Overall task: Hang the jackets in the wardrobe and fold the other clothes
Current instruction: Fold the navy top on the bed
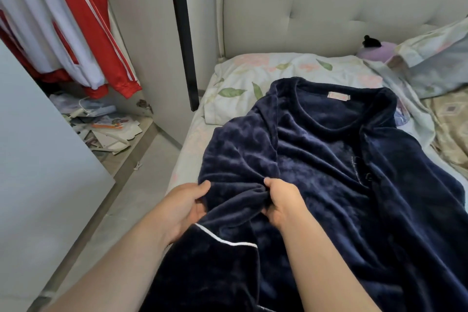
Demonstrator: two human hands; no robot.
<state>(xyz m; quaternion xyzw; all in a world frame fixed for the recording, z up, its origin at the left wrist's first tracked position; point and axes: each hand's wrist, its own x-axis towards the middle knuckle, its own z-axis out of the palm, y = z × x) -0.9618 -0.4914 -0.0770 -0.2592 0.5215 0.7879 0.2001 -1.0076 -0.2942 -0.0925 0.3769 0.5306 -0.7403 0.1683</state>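
A dark navy fleece top [329,159] with white piping lies spread on the bed [182,159], collar and pink label toward the headboard. My left hand [184,208] grips a bunched fold of its left side near the bed's edge, thumb on top. My right hand [281,202] pinches the same fold just to the right, fingers curled into the cloth. A white-edged cuff lies below my hands. In the open wardrobe [141,40] at the left hang a red and white jacket [83,23] and other clothes.
A floral pillow [273,71] lies under the collar. A purple soft toy [377,50] and a crumpled floral quilt [435,63] sit at the far right. Papers and boxes [106,126] litter the wardrobe floor. Its pale door [38,159] stands open at left.
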